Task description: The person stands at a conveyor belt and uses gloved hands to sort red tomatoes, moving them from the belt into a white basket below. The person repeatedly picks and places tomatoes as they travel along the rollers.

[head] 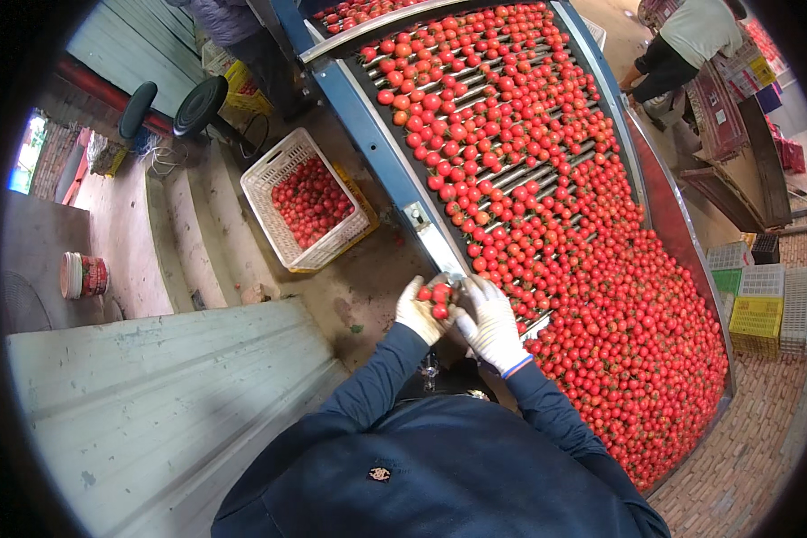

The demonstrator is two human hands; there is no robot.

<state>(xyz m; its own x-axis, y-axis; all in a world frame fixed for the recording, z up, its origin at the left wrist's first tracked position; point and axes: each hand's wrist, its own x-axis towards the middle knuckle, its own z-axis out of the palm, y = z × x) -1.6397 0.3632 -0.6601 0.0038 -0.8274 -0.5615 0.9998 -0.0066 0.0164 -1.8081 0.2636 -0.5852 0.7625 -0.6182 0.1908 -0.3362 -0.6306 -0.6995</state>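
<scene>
Several red tomatoes (pixel 438 296) rest in my gloved left hand (pixel 417 316), its fingers curled around them. Close beside it, my right hand (pixel 491 319) wears a white striped glove with a blue cuff edge. Its fingertips meet near the left hand, by the metal side rail (pixel 437 242); whether it grips anything is hidden. A roller conveyor (pixel 484 87) carries many red tomatoes (pixel 511 195) on its metal rollers. They merge into a deep heap of tomatoes (pixel 639 356) at my right.
A white plastic crate (pixel 296 252) holding tomatoes stands on the floor left of the conveyor. Steps (pixel 195 235) and a pale metal panel (pixel 161 417) lie further left. One person (pixel 235 33) stands at upper left; another (pixel 693 47) bends by crates. Stacked crates (pixel 756 316) stand at right.
</scene>
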